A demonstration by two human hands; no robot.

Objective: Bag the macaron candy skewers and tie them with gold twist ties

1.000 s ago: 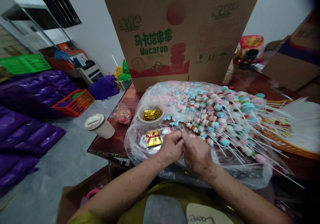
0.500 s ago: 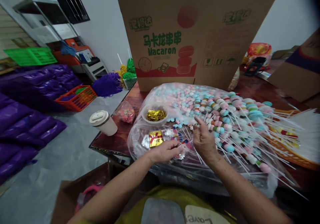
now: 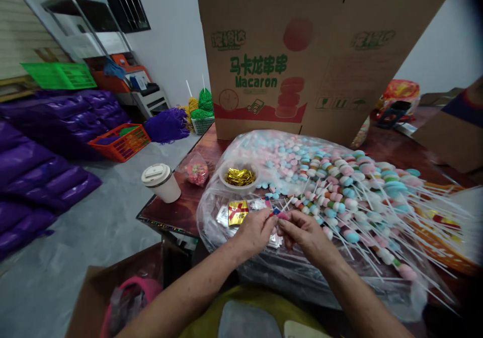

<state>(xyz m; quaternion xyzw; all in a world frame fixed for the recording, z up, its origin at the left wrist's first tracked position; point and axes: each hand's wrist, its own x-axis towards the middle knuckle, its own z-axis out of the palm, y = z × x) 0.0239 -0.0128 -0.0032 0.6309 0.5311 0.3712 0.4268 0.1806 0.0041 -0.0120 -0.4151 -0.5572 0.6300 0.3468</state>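
My left hand (image 3: 255, 231) and my right hand (image 3: 307, 235) meet over the near side of the table, fingers pinched. Between their fingertips is a small printed plastic wrapper (image 3: 277, 212), pink and blue, partly hidden by the fingers. Beneath and to the left of my left hand lie silvery printed wrappers (image 3: 223, 216) and a gold packet (image 3: 237, 212). Beyond them stands a white bowl (image 3: 227, 183) of gold twist ties (image 3: 240, 176). Skewers of pastel marshmallow sweets (image 3: 349, 192) lie heaped to the right of my right hand, their white sticks pointing toward me.
Clear plastic sheeting (image 3: 211, 227) covers much of the table. A tall Macaron carton (image 3: 260, 96) stands behind the sweets. A lidded cup (image 3: 162, 183) and a bag of small candies (image 3: 196, 171) are at left. At right is an orange basket (image 3: 447, 247); an open box (image 3: 81, 303) sits below.
My hands have come together, and the colourful wrapper is now between both sets of fingertips. My right hand has lowered, its raised thumb closing in. The view has shifted slightly left.
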